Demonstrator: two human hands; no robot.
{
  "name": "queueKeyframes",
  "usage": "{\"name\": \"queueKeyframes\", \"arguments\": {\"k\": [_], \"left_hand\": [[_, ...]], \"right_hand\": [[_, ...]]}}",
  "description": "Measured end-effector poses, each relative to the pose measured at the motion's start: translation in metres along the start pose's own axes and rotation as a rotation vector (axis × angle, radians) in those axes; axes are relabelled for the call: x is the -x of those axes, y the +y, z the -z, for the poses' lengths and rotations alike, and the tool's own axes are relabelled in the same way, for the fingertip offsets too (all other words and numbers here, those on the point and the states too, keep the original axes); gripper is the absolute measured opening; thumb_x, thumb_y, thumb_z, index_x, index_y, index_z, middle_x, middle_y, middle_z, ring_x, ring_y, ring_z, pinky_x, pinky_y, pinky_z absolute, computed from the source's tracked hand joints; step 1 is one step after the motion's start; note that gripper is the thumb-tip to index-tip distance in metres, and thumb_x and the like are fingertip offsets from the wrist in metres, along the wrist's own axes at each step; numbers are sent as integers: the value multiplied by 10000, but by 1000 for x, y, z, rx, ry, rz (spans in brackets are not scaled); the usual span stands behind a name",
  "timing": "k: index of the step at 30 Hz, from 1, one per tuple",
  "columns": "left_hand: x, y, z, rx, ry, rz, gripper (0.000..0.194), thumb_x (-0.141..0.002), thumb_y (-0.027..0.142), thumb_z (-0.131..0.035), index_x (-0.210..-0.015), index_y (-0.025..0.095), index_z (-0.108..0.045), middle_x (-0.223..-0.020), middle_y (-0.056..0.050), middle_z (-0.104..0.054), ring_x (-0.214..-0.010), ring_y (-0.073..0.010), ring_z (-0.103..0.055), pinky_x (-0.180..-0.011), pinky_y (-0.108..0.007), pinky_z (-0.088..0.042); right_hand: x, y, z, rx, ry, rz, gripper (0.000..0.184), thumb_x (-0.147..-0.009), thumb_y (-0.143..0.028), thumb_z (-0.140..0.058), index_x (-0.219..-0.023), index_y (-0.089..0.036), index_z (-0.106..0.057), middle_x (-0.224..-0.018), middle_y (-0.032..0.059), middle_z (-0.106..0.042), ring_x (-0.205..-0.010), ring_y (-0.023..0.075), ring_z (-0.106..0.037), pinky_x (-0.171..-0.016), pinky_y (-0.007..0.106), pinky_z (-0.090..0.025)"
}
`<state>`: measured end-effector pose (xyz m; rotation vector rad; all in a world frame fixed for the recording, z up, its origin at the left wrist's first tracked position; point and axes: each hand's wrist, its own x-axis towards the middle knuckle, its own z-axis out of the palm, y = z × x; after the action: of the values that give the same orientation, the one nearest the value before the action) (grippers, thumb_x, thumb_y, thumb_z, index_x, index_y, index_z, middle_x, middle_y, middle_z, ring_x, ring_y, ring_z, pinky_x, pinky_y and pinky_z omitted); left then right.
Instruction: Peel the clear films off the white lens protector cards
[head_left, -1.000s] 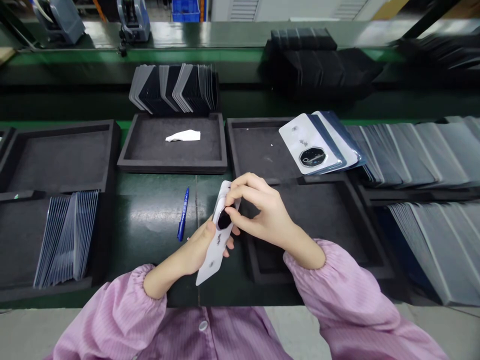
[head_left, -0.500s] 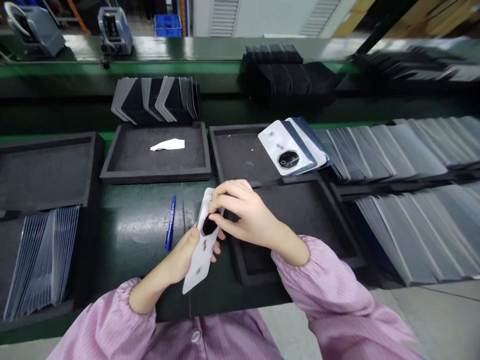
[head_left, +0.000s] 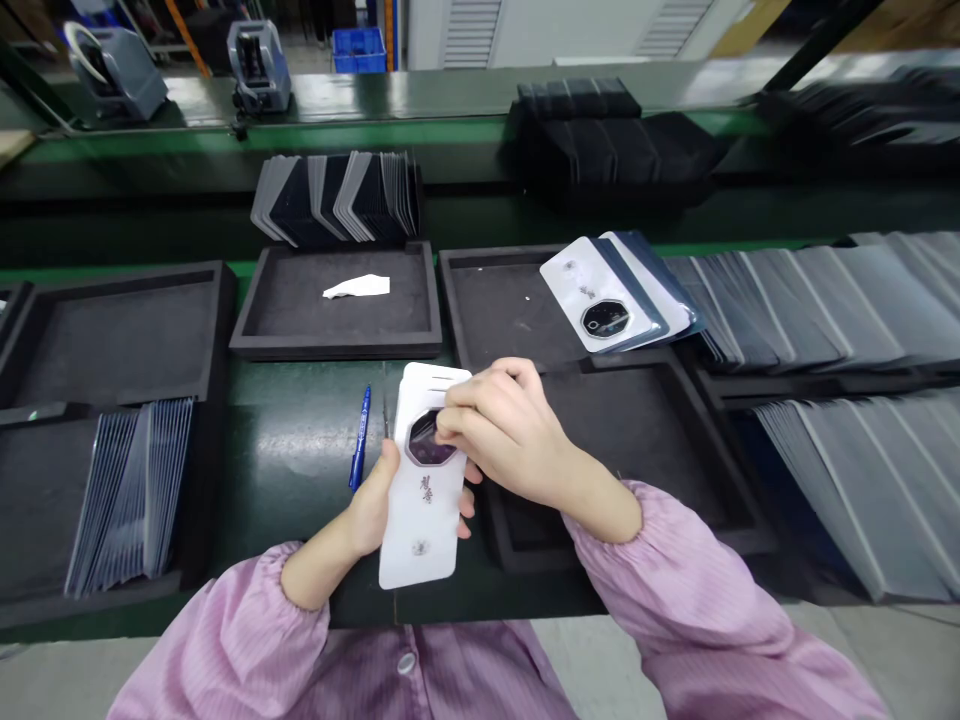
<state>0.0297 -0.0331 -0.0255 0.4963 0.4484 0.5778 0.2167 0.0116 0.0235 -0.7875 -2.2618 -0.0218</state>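
My left hand [head_left: 371,508] holds a white phone back panel [head_left: 421,530] from beneath, thumb on its left edge and fingertips showing past its right edge. The panel has a dark octagonal camera window, printed characters and a small grey mark; a second edge shows at its top. The fingers of my right hand [head_left: 514,430] are pinched together at the right side of the window, and whatever is between them is hidden. Just left of the panel, a blue pen [head_left: 361,440] lies on the green bench [head_left: 292,450].
Beyond my hands, a black tray [head_left: 337,345] holds a torn white strip [head_left: 358,287]. White panels [head_left: 592,295] in clear film lean over another tray [head_left: 480,300] at right. Rows of film-covered sheets [head_left: 862,490] stand at far right, more sheets [head_left: 131,500] at left.
The panel has turned from a tilted, edge-on pose to face me more squarely. My right fingers stay at the camera window, and the whole view has shifted so things sit further right.
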Motion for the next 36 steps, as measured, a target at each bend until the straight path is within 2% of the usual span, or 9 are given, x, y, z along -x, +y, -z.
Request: {"name": "queueKeyframes", "arguments": {"k": [2, 4, 7, 9, 12, 14, 24, 32, 36], "left_hand": [[3, 3, -3, 89, -49, -13, 918, -708, 898, -523, -1093, 87, -714, -870, -116, -701, -765, -243, -687, -715, -340, -540], [4, 4, -6, 145, -79, -78, 901, -735, 887, -500, -1118, 97, -702, -884, -120, -700, -765, -252, -678, -714, -374, -552], [5, 7, -7, 158, -102, -161, 864, -783, 851, -481, -1184, 110, -671, -928, -130, -705, -773, -259, -681, -711, -390, -559], [4, 8, -5, 161, -123, -173, 852, -794, 833, -494, -1208, 106, -657, -943, -134, -712, -787, -268, -697, -715, -377, -553], [4, 9, -4, 193, -144, -163, 845, -785, 823, -526, -1200, 100, -657, -946, -134, -716, -800, -274, -706, -732, -373, -545], [5, 9, -3, 197, -143, -156, 857, -774, 830, -534, -1190, 91, -658, -937, -137, -714, -808, -279, -700, -741, -379, -537], [5, 10, -3, 151, -145, -182, 893, -735, 853, -549, -1177, 85, -658, -918, -147, -705, -793, -284, -679, -711, -383, -519], [6, 12, -6, 139, -148, -217, 848, -774, 822, -534, -1194, 97, -666, -930, -135, -696, -789, -270, -679, -720, -388, -551], [5, 13, -5, 128, -150, -220, 839, -772, 824, -534, -1193, 110, -659, -944, -133, -691, -791, -268, -673, -717, -398, -549]], "right_hand": [[1, -1, 1, -125, 60, 1, 209, -926, -63, -559, -837, -252, -565, -833, -15, -675, -776, 171, -613, -841, 403, -428], [1, 0, 3, -368, 203, -129, 178, -943, -137, -588, -825, -270, -574, -795, -16, -647, -767, 179, -618, -843, 412, -472], [-2, 9, 5, -805, 550, -531, 156, -931, -296, -676, -801, -266, -596, -748, -19, -566, -689, 152, -569, -777, 366, -536], [-4, 20, 5, -1087, 694, -790, 232, -839, -353, -791, -768, -249, -596, -723, -45, -508, -615, 102, -508, -728, 291, -554], [-4, 35, 1, -1414, 742, -1047, 336, -673, -280, -920, -733, -230, -593, -698, -82, -469, -565, 42, -473, -694, 185, -554], [-2, 42, -3, -1509, 745, -1149, 340, -653, -235, -928, -741, -231, -600, -704, -92, -492, -566, 25, -495, -702, 163, -560], [7, 43, -8, -1472, 717, -1191, 276, -668, -223, -901, -756, -260, -641, -780, -82, -620, -656, 54, -608, -810, 229, -595], [4, 39, -7, -1527, 708, -1208, 296, -684, -207, -902, -775, -260, -626, -770, -102, -619, -660, 32, -602, -793, 187, -583], [2, 37, -7, -1545, 753, -1242, 313, -667, -195, -910, -765, -250, -619, -761, -102, -605, -646, 24, -595, -768, 173, -580]]}}
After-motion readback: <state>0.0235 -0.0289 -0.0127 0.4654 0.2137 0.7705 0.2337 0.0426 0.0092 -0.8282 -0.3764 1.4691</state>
